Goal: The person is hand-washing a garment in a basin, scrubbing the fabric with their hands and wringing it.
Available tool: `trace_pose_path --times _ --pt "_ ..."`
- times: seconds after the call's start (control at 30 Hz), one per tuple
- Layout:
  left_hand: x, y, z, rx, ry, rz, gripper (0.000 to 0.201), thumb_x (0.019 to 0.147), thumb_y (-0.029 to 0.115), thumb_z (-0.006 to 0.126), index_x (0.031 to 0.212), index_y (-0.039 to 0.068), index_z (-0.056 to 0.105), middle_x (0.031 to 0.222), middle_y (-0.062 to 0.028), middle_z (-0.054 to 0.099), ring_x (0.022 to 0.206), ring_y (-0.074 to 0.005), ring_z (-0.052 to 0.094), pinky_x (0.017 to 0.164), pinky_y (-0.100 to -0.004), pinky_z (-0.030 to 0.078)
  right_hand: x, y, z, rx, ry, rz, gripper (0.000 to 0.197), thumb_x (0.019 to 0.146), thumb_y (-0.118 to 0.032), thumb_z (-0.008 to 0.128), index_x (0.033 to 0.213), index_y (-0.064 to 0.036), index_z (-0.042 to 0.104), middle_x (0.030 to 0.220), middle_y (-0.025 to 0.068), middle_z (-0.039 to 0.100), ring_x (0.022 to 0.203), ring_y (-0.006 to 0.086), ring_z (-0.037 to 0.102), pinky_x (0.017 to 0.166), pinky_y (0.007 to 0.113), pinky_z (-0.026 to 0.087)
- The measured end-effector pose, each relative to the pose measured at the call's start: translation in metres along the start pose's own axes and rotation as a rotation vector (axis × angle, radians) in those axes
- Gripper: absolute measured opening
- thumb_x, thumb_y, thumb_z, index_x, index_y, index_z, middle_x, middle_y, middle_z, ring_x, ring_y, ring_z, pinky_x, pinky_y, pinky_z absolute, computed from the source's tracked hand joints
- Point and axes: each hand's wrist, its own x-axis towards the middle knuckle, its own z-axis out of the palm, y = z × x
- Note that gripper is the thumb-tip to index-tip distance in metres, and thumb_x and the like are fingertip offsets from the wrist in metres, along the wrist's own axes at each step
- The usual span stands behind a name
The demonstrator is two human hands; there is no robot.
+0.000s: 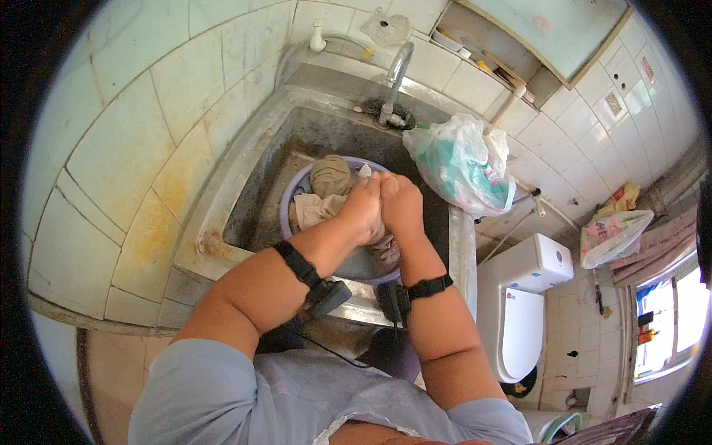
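My left hand and my right hand are side by side over a light purple basin inside the sink. Both are closed on one wet, brownish cloth, which hangs between and below them. A bit of yellow-green shows at the top of the fingers, too small to name. Beige and brown clothes lie in the basin, left of my hands. Greyish water shows at the basin's near side. The fingertips are partly hidden behind the hands.
The stained metal sink has a tap at its back. A plastic bag with green packets rests on the right rim. A white toilet stands to the right. Black straps with small boxes circle my forearms; a cable hangs below.
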Motion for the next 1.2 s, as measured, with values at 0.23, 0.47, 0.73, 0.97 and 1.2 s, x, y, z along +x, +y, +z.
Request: trace_pose_path --times 0.23,0.47,0.73,0.97,1.2 --pt "-0.003 0.011 0.0 -0.113 -0.093 -0.243 0.042 0.104 0.038 0.033 0.115 0.003 0.055 0.108 -0.0111 0.062 0.096 -0.0226 0.059 0.087 -0.0364 0.047 -0.002 0.006 -0.001 0.068 0.086 0.068 0.039 0.094 -0.033 0.051 0.083 0.0021 0.063 0.083 0.0288 0.062 0.08 0.0474 0.06 0.07 0.05 0.047" --pt "-0.019 0.021 0.002 -0.116 -0.029 -0.406 0.049 0.1 0.048 0.038 0.115 0.004 0.055 0.107 -0.013 0.062 0.095 -0.0251 0.06 0.084 -0.0402 0.049 -0.018 -0.035 -0.017 0.021 0.001 0.025 0.04 0.094 -0.036 0.05 0.083 -0.0006 0.064 0.084 0.027 0.064 0.081 0.0457 0.061 0.074 0.052 0.048" --pt "-0.019 0.031 0.014 0.169 -0.183 -0.344 0.042 0.097 0.039 0.051 0.119 0.004 0.057 0.113 -0.0119 0.064 0.102 -0.0232 0.062 0.086 -0.0384 0.051 0.014 0.045 -0.024 0.176 0.138 0.147 0.048 0.094 -0.037 0.052 0.08 0.0079 0.062 0.083 0.0314 0.061 0.083 0.0489 0.058 0.075 0.048 0.045" --pt "-0.004 0.047 -0.021 0.956 -0.293 -0.343 0.035 0.086 0.016 0.071 0.113 0.0 0.057 0.107 -0.0119 0.065 0.098 -0.0208 0.064 0.081 -0.0374 0.054 0.015 0.036 -0.054 1.239 -0.156 0.718 0.028 0.086 -0.023 0.063 0.102 0.0013 0.063 0.102 0.0149 0.065 0.084 0.025 0.062 0.074 0.04 0.05" --pt "-0.014 0.048 -0.001 0.374 -0.319 -0.336 0.038 0.088 0.023 0.07 0.114 -0.001 0.056 0.106 -0.0096 0.066 0.098 -0.0191 0.064 0.08 -0.0357 0.054 0.007 0.042 -0.063 1.145 -0.549 0.35 0.035 0.075 -0.001 0.057 0.11 0.0024 0.061 0.101 0.0101 0.062 0.091 0.0215 0.061 0.076 0.034 0.051"
